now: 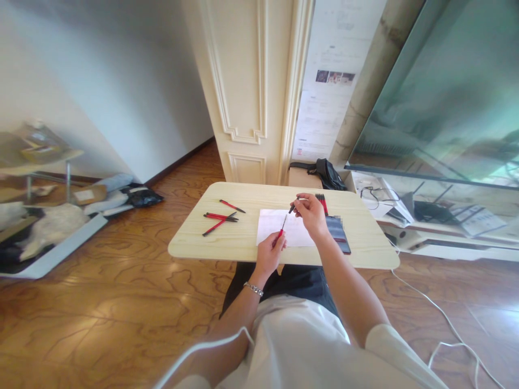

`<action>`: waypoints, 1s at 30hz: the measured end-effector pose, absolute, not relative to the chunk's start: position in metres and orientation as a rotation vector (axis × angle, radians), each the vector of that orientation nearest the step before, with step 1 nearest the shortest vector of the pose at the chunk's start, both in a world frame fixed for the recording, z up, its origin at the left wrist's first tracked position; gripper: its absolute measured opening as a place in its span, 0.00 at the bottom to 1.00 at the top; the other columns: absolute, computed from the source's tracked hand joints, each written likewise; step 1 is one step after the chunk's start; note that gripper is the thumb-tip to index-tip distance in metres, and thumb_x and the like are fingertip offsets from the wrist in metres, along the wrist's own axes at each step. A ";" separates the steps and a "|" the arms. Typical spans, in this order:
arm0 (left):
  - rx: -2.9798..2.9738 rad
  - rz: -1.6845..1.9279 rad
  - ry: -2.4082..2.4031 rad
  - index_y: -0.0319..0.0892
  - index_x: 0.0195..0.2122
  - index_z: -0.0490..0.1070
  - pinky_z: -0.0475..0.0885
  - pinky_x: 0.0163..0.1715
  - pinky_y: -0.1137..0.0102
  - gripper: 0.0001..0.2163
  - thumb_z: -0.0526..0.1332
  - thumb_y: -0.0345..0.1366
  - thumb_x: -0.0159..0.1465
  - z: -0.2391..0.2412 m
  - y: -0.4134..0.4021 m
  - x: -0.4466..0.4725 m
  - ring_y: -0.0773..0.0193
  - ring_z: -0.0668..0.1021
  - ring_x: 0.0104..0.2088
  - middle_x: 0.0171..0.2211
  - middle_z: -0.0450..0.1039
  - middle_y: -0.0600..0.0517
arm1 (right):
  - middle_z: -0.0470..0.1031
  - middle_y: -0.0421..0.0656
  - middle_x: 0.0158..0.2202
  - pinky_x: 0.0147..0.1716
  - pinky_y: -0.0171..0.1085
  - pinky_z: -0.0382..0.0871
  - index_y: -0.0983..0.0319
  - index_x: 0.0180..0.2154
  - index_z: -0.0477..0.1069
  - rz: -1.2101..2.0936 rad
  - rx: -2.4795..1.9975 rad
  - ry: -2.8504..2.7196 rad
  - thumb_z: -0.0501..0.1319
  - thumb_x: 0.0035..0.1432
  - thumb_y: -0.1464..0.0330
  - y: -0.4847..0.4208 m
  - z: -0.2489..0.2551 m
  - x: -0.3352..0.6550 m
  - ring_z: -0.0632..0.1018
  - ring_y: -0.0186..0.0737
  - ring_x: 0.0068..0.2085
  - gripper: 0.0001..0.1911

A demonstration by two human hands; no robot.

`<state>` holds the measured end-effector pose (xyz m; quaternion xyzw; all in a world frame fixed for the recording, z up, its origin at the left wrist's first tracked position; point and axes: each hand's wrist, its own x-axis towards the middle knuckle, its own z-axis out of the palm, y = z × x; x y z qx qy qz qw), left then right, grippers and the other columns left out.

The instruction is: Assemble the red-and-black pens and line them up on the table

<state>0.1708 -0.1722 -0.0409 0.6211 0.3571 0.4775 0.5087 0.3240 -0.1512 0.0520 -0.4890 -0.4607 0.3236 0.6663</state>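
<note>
My left hand [271, 251] is closed around a red pen part [281, 229] above a white sheet of paper [272, 222] on a small light wooden table [243, 246]. Just beyond it, my right hand [310, 210] pinches a small black pen piece [292, 206]. The two pieces are close together but apart. A silver bracelet [253, 289] circles my left wrist.
Several red and black pens [221, 217] lie on the table's left half, and more pens [322, 202] lie behind my right hand. A dark phone [338, 235] rests at the right. A black bag [326, 172], a white cable [441, 319] and clutter [52, 216] surround the table.
</note>
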 end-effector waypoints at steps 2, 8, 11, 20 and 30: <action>1.504 1.147 0.856 0.39 0.43 0.73 0.69 0.31 0.72 0.18 0.56 0.49 0.62 -0.040 -0.172 0.171 0.67 0.73 0.27 0.27 0.73 0.51 | 0.76 0.41 0.30 0.24 0.32 0.68 0.60 0.41 0.66 0.714 -1.118 -1.052 0.64 0.50 0.58 -0.149 0.048 0.323 0.73 0.33 0.26 0.18; 1.515 1.134 0.853 0.40 0.43 0.73 0.69 0.31 0.72 0.18 0.56 0.48 0.63 -0.041 -0.172 0.170 0.67 0.73 0.28 0.28 0.73 0.51 | 0.77 0.42 0.31 0.24 0.32 0.68 0.60 0.41 0.66 0.704 -1.135 -1.084 0.63 0.51 0.58 -0.148 0.044 0.322 0.73 0.33 0.26 0.18; 1.537 1.126 0.854 0.40 0.43 0.73 0.69 0.32 0.73 0.17 0.56 0.48 0.63 -0.040 -0.172 0.170 0.67 0.73 0.28 0.28 0.73 0.51 | 0.77 0.42 0.31 0.24 0.32 0.68 0.60 0.41 0.66 0.695 -1.150 -1.099 0.63 0.51 0.58 -0.149 0.045 0.322 0.74 0.33 0.27 0.18; 1.559 1.114 0.861 0.40 0.43 0.73 0.69 0.31 0.73 0.18 0.55 0.48 0.63 -0.039 -0.172 0.169 0.67 0.73 0.28 0.27 0.73 0.52 | 0.77 0.42 0.31 0.24 0.33 0.69 0.60 0.41 0.66 0.676 -1.173 -1.098 0.63 0.51 0.59 -0.149 0.045 0.323 0.74 0.34 0.27 0.17; 1.595 1.113 0.894 0.41 0.42 0.74 0.68 0.30 0.73 0.18 0.55 0.49 0.63 -0.040 -0.171 0.170 0.67 0.73 0.26 0.26 0.73 0.52 | 0.77 0.42 0.32 0.25 0.33 0.69 0.60 0.42 0.66 0.688 -1.184 -1.127 0.62 0.52 0.59 -0.150 0.047 0.325 0.74 0.34 0.27 0.17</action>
